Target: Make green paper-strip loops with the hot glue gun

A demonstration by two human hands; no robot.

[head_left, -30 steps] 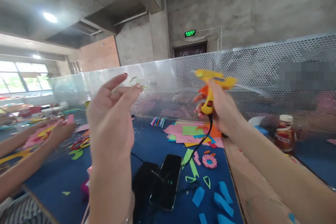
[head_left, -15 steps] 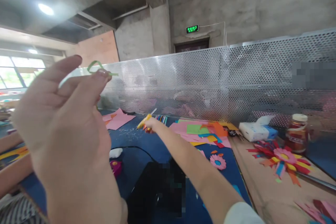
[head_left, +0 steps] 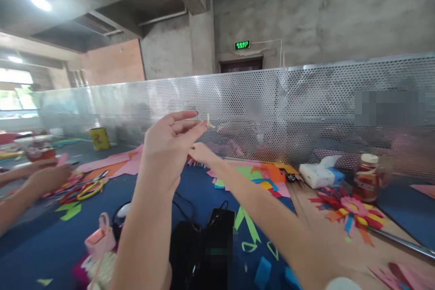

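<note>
My left hand point(head_left: 165, 147) is raised in front of the perforated panel, thumb and finger pinched on a thin light-green paper strip point(head_left: 208, 120) that is bent. Just behind it, my right hand point(head_left: 204, 155) has its fingers curled; the left hand and wrist partly hide it, and I cannot make out what it grips. Colored pens point(head_left: 201, 163) lie below the right hand. On the blue table under my right forearm are folded green paper strips point(head_left: 249, 226) and a green paper loop point(head_left: 249, 247), with another loop point(head_left: 272, 250) beside it.
A co-worker's hands point(head_left: 47, 179) are at the left, near scissors point(head_left: 91, 190). A pink basket-like item point(head_left: 101, 239) stands front left. Colored paper point(head_left: 278, 173), a tissue pack point(head_left: 319, 176), a jar point(head_left: 367, 179) and a paper flower point(head_left: 353, 208) lie right. A metal panel point(head_left: 272, 113) bounds the back.
My left hand has moved right and farther from the camera with the green strip. My right hand, earlier at a yellow glue gun, is now close behind it; the glue gun is out of sight.
</note>
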